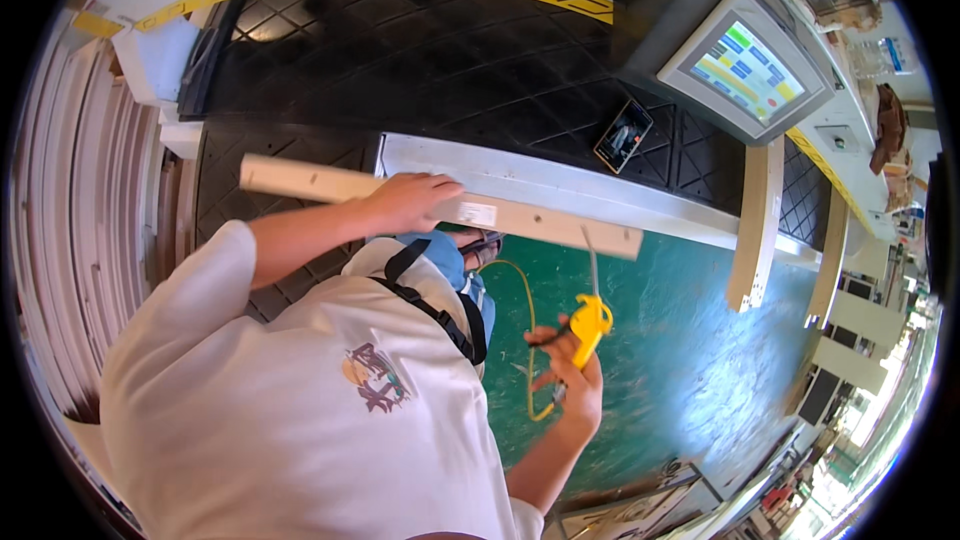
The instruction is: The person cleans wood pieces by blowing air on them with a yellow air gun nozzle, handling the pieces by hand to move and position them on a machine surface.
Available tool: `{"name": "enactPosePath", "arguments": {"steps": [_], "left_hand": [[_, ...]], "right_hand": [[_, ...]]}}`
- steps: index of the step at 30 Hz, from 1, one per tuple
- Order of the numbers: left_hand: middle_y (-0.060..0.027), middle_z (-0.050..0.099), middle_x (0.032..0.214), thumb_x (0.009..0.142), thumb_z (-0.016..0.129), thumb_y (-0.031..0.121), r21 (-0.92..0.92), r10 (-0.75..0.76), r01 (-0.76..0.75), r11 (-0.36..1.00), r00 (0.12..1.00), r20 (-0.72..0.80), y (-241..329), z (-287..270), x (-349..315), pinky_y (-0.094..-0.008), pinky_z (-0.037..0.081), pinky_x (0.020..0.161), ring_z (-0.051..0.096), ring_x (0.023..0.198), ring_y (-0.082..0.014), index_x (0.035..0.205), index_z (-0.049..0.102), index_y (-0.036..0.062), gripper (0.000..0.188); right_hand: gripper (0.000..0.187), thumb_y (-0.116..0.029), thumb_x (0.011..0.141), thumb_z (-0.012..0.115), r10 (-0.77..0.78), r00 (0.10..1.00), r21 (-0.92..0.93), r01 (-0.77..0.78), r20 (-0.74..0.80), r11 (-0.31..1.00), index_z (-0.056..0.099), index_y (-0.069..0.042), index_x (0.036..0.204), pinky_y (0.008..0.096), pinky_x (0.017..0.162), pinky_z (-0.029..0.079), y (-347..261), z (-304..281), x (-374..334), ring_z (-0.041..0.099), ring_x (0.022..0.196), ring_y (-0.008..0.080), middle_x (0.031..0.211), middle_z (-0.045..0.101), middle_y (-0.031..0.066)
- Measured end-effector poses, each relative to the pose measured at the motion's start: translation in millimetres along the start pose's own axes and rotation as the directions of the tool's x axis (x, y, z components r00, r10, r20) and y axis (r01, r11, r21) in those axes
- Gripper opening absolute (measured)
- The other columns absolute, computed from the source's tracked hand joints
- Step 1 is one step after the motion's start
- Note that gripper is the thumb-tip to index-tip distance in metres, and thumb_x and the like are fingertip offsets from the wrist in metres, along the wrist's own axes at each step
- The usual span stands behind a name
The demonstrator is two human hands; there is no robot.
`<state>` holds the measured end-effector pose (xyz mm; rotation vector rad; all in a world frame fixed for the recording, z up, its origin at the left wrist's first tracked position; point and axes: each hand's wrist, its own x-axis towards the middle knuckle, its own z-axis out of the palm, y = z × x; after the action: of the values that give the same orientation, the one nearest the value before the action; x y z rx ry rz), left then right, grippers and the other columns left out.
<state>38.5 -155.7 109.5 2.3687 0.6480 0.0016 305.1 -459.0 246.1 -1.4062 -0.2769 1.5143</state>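
A long, pale wooden board [520, 219] with a white label and small dark holes lies across in front of my body, slightly blurred. My left hand [415, 200] is closed over its upper edge near the middle. In my right hand [575, 370] is a yellow air blow gun [590, 325], gripped by its handle. The thin metal nozzle of the gun points up toward the board's right end, close to its edge. From the gun's lower end a yellow air hose [530, 305] loops down and back toward my legs.
Ahead is a black, grid-marked machine bed [450, 60] with a metal front rail [560, 185]. A phone [623, 137] rests on it, beside a tilted control screen [750, 70]. Two beams [757, 230] jut out at the right. Long boards [90, 220] are stacked at the left.
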Motion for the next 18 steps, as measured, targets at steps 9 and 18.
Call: {"name": "enactPosePath", "arguments": {"steps": [9,18], "left_hand": [[-0.0093,0.066,0.109,0.073,0.077,0.010,0.409,0.204,-0.287,0.866,0.950,0.236,-116.2,-92.7,61.0,-0.0488,0.048,0.098,0.063,0.112,-0.0326,0.116,0.064,0.0115,0.045],[-0.0114,0.048,0.154,0.082,0.066,-0.001,0.643,-0.036,-0.030,0.765,0.995,0.089,-200.7,-107.6,-110.7,-0.0543,0.042,0.116,0.037,0.150,-0.0367,0.128,0.062,0.0130,0.048]], "right_hand": [[0.070,-0.001,0.091,0.054,-0.158,0.986,-0.003,0.158,-0.050,0.987,0.028,0.007,0.156,0.0358,0.056,0.067,33.4,-26.6,-70.3,0.065,0.122,0.0352,0.132,0.062,0.0239],[0.068,0.000,0.093,0.051,-0.044,0.999,-0.015,0.043,-0.032,0.999,0.028,0.007,0.156,0.0352,0.058,0.067,80.1,-37.2,-97.6,0.065,0.121,0.0332,0.132,0.061,0.0244]]}}
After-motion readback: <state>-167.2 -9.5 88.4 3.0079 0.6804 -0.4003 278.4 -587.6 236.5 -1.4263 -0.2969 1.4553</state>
